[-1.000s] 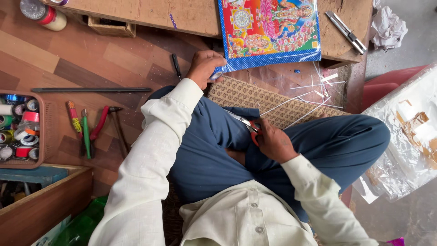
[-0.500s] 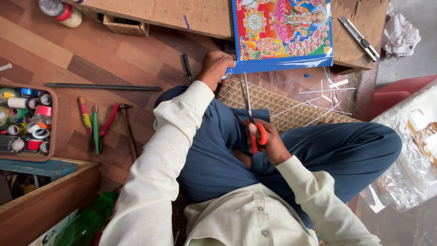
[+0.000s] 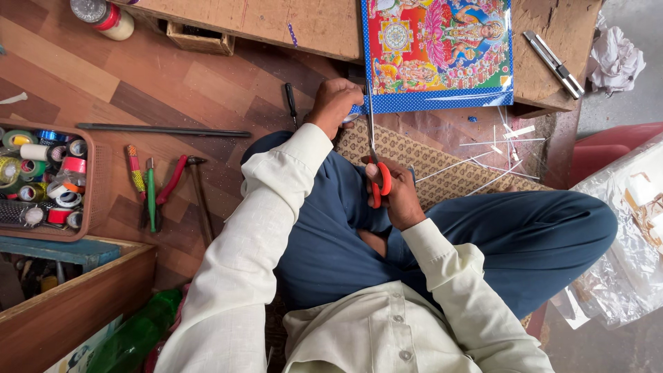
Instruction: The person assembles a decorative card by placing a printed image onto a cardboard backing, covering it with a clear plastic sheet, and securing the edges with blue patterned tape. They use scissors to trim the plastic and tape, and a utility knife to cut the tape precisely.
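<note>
Head view: right hand (image 3: 397, 197) grips orange scissors (image 3: 376, 173), left hand (image 3: 335, 103) steadies blue-bordered poster (image 3: 438, 52).

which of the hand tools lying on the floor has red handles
The pliers, lying between the green-handled screwdriver and the hammer. The screwdriver's grip is green, the hammer's handle is plain brown wood.

The light is soft and even, like daylight, and the scene is bright enough everywhere. Shadows are weak; a soft one lies under the arms on the blue trousers (image 3: 331, 235). The clear plastic sheet (image 3: 621, 249) at the right gives white glare, and the glossy picture (image 3: 442, 48) shows a little shine. Focus is sharp in the middle. The wide lens bends the edges, and the sleeve (image 3: 228, 304) near the camera looks stretched and slightly soft.
</note>
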### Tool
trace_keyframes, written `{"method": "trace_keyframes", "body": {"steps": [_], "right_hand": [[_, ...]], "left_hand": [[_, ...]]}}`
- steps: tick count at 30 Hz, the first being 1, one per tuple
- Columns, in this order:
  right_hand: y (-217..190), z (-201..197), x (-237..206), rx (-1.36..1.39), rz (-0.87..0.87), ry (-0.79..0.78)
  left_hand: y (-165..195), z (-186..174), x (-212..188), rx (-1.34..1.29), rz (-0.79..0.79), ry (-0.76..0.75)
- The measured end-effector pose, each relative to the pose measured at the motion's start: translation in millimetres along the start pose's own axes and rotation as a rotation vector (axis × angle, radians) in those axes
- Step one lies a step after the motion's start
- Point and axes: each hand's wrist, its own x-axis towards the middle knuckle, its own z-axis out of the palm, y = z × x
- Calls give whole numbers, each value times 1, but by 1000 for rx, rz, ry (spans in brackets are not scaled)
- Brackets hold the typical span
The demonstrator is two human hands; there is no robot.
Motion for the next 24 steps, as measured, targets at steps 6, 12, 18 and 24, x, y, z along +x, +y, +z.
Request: {"method": "trace_keyframes", "body": {"steps": [6,12,18,24], "right_hand": [[9,1,2,16,1,36],[23,-2,8,35,-40,19],[23,-35,-12,-406,-200,-15],[14,-82,-40,-1334,-360,50]], "left_hand": [[-5,-2,4,-11,30,-13],[-8,-4,7,-88,24,-27],[1,-18,33,329,300,300],[17,-39,70,884,788,617]]}}
